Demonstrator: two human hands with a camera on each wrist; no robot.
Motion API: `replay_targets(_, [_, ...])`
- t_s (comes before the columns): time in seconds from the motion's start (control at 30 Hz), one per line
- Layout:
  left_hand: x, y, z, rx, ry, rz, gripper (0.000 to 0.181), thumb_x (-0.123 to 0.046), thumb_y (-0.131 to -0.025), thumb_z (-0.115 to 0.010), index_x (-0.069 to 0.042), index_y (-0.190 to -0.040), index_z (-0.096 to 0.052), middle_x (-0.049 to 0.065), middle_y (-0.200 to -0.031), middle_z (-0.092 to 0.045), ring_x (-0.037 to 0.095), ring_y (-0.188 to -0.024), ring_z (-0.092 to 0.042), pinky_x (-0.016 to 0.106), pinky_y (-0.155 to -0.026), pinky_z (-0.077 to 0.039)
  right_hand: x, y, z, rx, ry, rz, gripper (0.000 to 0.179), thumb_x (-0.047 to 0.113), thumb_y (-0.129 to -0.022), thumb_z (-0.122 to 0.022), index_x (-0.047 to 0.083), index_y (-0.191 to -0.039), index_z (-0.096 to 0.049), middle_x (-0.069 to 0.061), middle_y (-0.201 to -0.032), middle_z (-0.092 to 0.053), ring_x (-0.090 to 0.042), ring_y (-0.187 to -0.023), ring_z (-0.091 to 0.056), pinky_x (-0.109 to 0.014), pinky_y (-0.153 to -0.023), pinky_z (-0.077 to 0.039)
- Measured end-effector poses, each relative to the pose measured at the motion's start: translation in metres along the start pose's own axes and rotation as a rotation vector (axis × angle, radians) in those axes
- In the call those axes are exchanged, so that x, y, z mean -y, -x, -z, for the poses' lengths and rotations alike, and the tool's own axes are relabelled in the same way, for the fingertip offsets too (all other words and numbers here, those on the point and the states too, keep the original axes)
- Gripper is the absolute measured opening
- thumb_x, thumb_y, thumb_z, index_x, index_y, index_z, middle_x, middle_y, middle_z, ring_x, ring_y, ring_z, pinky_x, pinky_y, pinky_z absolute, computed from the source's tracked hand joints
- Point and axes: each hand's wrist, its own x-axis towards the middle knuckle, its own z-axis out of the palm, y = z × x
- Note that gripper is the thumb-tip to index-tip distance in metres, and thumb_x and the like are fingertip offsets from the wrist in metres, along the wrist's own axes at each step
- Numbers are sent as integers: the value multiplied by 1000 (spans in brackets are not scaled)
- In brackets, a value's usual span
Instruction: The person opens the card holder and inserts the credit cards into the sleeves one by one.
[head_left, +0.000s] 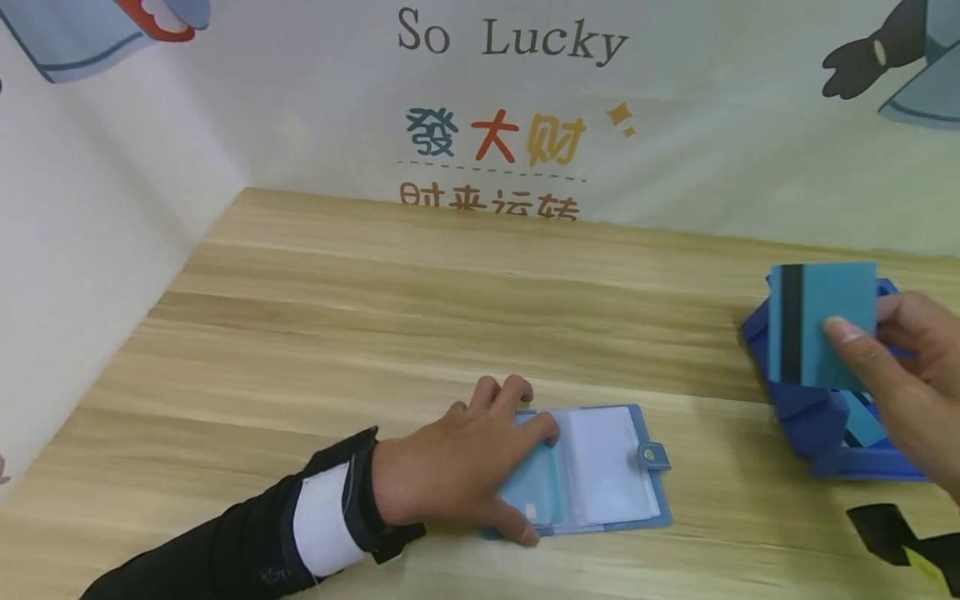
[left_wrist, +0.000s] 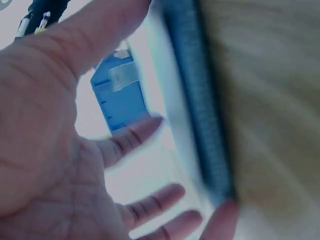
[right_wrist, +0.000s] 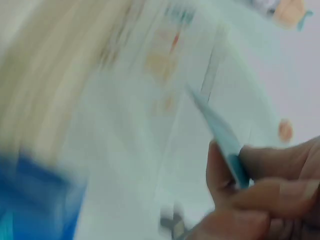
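In the head view we see the striped face of a blue card (head_left: 817, 308) at the right of the frame, in front of a blue bin (head_left: 810, 417); the right wrist view gives us only its thin edge, with the bin blurred at lower left. The left wrist view shows what the head view hides: the palm of the left hand (head_left: 465, 462) and the outer edge of the card holder (head_left: 607, 467), which lies open at lower centre of the head view on the wooden table (head_left: 375, 333). We see the right hand (head_left: 926, 383) pinching the card between thumb and fingers. The left hand is spread over the holder's left half, fingers apart, thumb at the lower edge. On the wall (head_left: 712, 167), upper centre, we read "So Lucky", then 發大财 in blue, red and yellow, and 时来运转 in brown, partly cut off by the table's far edge. Marks on the dark sleeve (head_left: 240, 542) are too faint to read.
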Motion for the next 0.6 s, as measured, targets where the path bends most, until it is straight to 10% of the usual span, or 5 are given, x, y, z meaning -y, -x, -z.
replay_targets(0.17, [-7,-1,11,-117,130,10,68,-51,-84,-78,-10,-134,-56,7,-129,-48,22,-112,-43,36,-92,-46,101,33,-9,274,8,115,13,19,-106,-52,9,-99,-54,-5,-65,-51,-9,-46,-41,-28,-43,-29])
replay_targets(0.6, [-13,-1,14,-331,622,0,37,-20,-101,-62,-4,-133,-54,-1,-91,-68,3,-77,-59,21,-70,-49,131,65,-57,547,-340,250,14,8,-104,-54,21,-105,-57,13,-63,-42,-5,-47,-40,-24,-43,-34])
